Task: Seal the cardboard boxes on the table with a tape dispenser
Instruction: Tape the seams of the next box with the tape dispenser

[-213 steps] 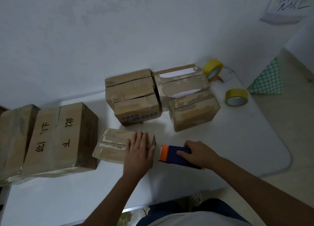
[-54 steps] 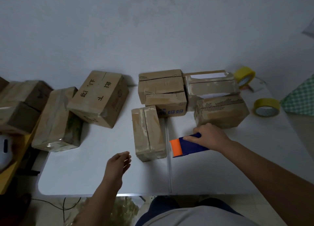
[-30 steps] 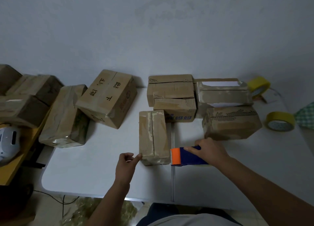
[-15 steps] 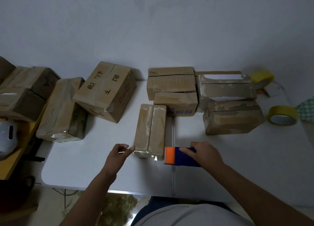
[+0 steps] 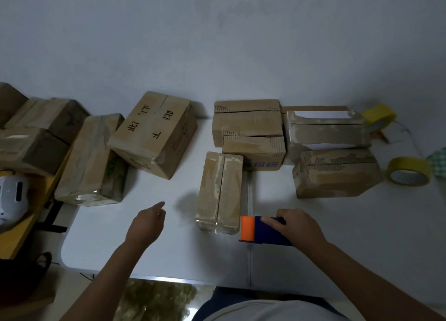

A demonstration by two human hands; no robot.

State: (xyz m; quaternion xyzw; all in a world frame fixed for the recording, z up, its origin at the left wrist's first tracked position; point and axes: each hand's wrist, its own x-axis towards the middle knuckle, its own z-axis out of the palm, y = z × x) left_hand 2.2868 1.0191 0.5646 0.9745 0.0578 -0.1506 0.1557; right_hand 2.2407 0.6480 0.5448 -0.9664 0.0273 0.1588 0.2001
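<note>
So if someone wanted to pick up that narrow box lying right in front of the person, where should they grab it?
Probably across its two long sides, near the middle, coming down from above. The narrow box lies flat, slim enough to span. Its left side is free; the tape dispenser in the right hand crowds only its near right corner.

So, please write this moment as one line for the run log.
left hand free above table | right hand holds tape dispenser | dispenser beside narrow box
</note>
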